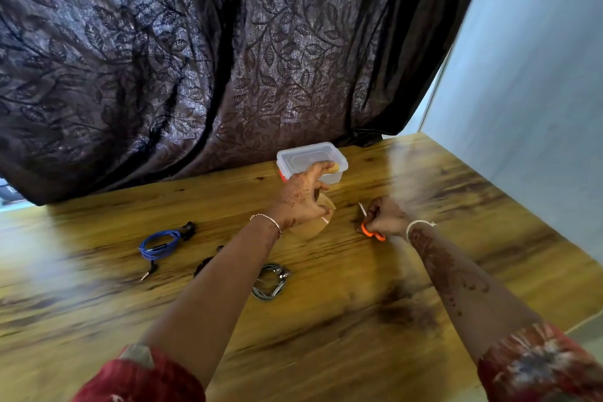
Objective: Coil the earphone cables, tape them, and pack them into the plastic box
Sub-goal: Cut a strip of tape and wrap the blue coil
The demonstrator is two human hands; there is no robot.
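As I judge it, the step in hand is cutting a strip of tape for a coil. To do it well I want a short length drawn off the brown tape roll (313, 225) and held taut. The scissors (371, 232) should cross it square and close to the roll, so the strip comes away clean and does not fold back on itself. A strip just long enough to wrap one bundle will do.

My left grip (301, 197) is clenched over the tape roll, just in front of the plastic box (311, 157). A tan bit at one fingertip may be the tape's free end, but blur keeps me from being sure. My right grip (386, 217) is closed around the scissors' orange handles, blades pointing up and away, near the roll but apart from it.

The earphone cables lie on the counter (359, 320), nearer me. The blue cable (160, 243) is coiled to the left and the grey coil (270, 281) lies just right of my left forearm. The black cable (204, 264) lies between them, partly hidden by that forearm. The plastic box stands by the curtain (195, 59), lid on.
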